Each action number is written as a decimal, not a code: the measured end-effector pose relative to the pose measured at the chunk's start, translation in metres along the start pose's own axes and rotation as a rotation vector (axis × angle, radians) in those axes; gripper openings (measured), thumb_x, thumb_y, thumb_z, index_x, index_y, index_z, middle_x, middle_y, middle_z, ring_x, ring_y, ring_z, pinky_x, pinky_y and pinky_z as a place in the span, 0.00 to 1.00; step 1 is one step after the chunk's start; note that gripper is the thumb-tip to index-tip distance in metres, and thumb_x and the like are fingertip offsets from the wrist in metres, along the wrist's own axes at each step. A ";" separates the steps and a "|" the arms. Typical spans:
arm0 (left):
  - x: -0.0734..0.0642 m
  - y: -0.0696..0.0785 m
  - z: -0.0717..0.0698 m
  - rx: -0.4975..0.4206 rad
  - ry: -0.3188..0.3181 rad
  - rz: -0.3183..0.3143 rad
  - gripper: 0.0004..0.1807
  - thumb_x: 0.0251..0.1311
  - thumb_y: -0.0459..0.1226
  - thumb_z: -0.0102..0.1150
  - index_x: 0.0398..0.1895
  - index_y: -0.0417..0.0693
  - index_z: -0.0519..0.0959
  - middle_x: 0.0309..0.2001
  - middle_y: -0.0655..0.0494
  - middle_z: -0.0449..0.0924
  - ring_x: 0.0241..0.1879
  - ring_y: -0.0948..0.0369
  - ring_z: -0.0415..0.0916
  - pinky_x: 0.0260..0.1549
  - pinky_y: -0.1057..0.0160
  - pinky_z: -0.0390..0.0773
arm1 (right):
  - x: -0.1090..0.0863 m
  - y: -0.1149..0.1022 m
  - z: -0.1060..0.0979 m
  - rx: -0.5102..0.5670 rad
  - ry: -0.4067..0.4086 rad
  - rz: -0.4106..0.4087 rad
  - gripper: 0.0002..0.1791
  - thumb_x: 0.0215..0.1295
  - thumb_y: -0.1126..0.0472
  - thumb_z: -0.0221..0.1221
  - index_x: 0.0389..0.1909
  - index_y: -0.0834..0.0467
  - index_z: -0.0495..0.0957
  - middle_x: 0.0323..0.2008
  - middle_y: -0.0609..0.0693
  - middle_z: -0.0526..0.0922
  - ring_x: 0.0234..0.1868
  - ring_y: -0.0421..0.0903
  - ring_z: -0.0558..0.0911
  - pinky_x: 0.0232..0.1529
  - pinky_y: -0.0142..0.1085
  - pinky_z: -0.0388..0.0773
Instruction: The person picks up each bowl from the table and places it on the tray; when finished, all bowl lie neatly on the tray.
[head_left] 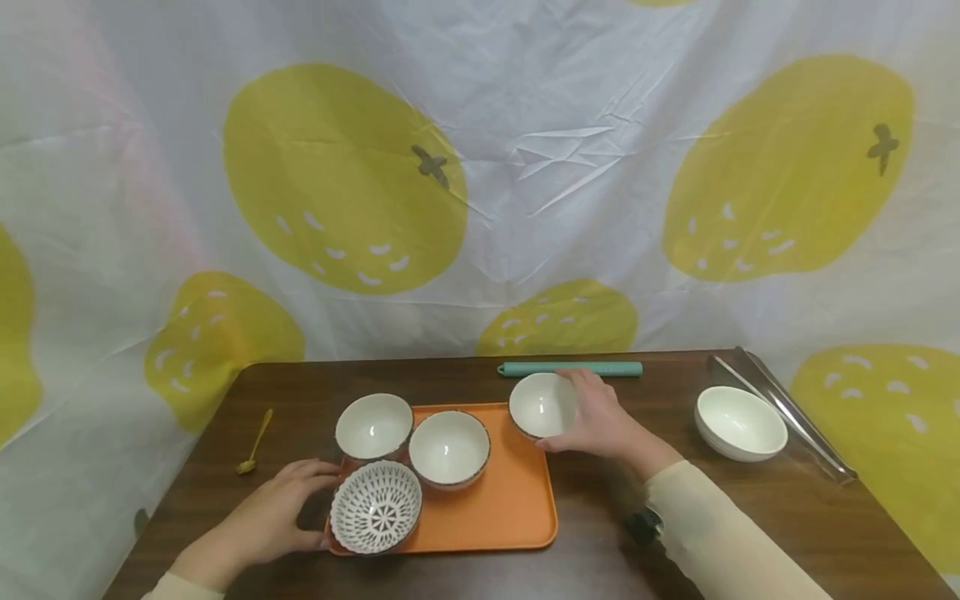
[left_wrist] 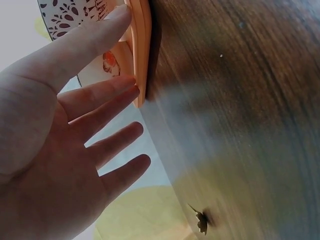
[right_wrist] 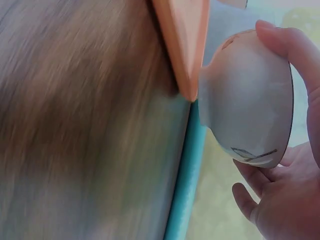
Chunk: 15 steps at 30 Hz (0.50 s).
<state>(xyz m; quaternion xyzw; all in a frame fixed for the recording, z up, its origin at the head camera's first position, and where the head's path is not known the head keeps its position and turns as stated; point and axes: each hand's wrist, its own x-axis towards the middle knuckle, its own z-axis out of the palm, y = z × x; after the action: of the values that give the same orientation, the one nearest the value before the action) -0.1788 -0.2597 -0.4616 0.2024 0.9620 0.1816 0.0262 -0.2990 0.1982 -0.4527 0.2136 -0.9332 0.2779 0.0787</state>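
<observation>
My right hand (head_left: 598,417) grips a white bowl (head_left: 538,405) by its rim at the tray's back right corner. In the right wrist view the thumb and fingers span the bowl (right_wrist: 245,100), whose foot overlaps the tray corner. On the left, my left hand (head_left: 273,510) is beside the orange tray (head_left: 495,521); in the left wrist view its straight fingertips and thumb are right at the tray edge (left_wrist: 141,55). A patterned bowl (head_left: 377,508) sits on the tray's front left. Two plain-inside white bowls, one at the back left (head_left: 373,425) and one nearer the middle (head_left: 448,446), stand close together.
A teal stick-like cylinder (head_left: 517,369) lies along the table's back edge. On the right are another white bowl (head_left: 738,423) and metal tongs (head_left: 795,417). A small gold spoon (head_left: 258,442) lies at the left. Behind the brown table (head_left: 600,533) hangs a lemon-print cloth (head_left: 525,208).
</observation>
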 end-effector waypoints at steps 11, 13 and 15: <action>0.000 0.001 -0.001 0.012 0.011 0.000 0.38 0.39 0.46 0.84 0.57 0.44 0.83 0.65 0.47 0.78 0.69 0.36 0.68 0.61 0.30 0.73 | 0.012 -0.012 0.020 0.050 -0.021 -0.040 0.62 0.33 0.39 0.81 0.69 0.65 0.68 0.63 0.60 0.76 0.64 0.60 0.74 0.62 0.63 0.67; -0.001 0.001 -0.001 0.010 0.010 0.003 0.38 0.39 0.46 0.84 0.57 0.45 0.83 0.65 0.47 0.78 0.69 0.36 0.68 0.61 0.30 0.73 | 0.013 -0.013 0.022 0.049 -0.022 -0.042 0.61 0.33 0.39 0.81 0.69 0.65 0.69 0.63 0.61 0.76 0.63 0.59 0.75 0.61 0.63 0.67; 0.000 0.001 -0.001 0.009 0.009 0.009 0.38 0.39 0.46 0.84 0.57 0.45 0.83 0.65 0.48 0.78 0.69 0.36 0.69 0.61 0.31 0.74 | 0.014 -0.014 0.024 0.051 -0.031 -0.040 0.61 0.33 0.39 0.81 0.69 0.65 0.69 0.63 0.61 0.76 0.63 0.59 0.75 0.61 0.63 0.67</action>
<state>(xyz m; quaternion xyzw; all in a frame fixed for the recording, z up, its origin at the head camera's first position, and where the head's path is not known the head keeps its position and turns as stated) -0.1782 -0.2589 -0.4603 0.2058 0.9620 0.1783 0.0202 -0.3060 0.1700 -0.4622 0.2386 -0.9225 0.2966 0.0643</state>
